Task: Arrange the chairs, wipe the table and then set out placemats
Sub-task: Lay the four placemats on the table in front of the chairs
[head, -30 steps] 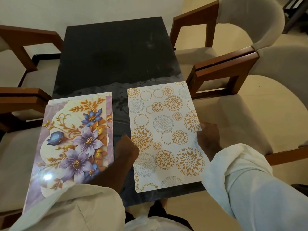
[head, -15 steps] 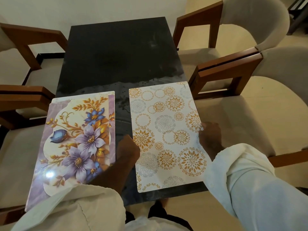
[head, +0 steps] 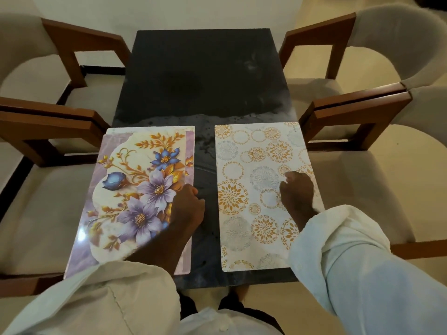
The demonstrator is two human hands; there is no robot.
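Fingers (head: 193, 193) of my left hand (head: 187, 209) are curled over the right edge of the floral mat (head: 135, 184), a little below the middle of the frame, and they seem to grip this edge. On my right hand (head: 298, 193) the fingers (head: 289, 177) are bent and close together. They rest on the right part of the circle mat (head: 244, 189) and are around nothing that I can see. Both mats lie flat on the near half of the dark table (head: 203, 76), side by side, with a strip of bare top between them. The far half, toward the top of the frame, has no mat.

Several things can go wrong from this position. The bare strip shows pale smears and spots, maybe damp. I judge that a smooth mat can slide there, so too strong a push can turn it crooked. The outer edge of each mat lies at the side edge of the table or a little over it; I cannot tell which. If a mat goes more outward, it can tip down onto a chair (head: 43, 213). At the top of the floral mat a second edge (head: 150, 129) shows under it, so I think it is a stack, and a pull on the upper one can drag the lower one too. My left sleeve (head: 108, 293) and right sleeve (head: 338, 250) cover the near corners, and the cloth can catch a corner when an arm lifts.
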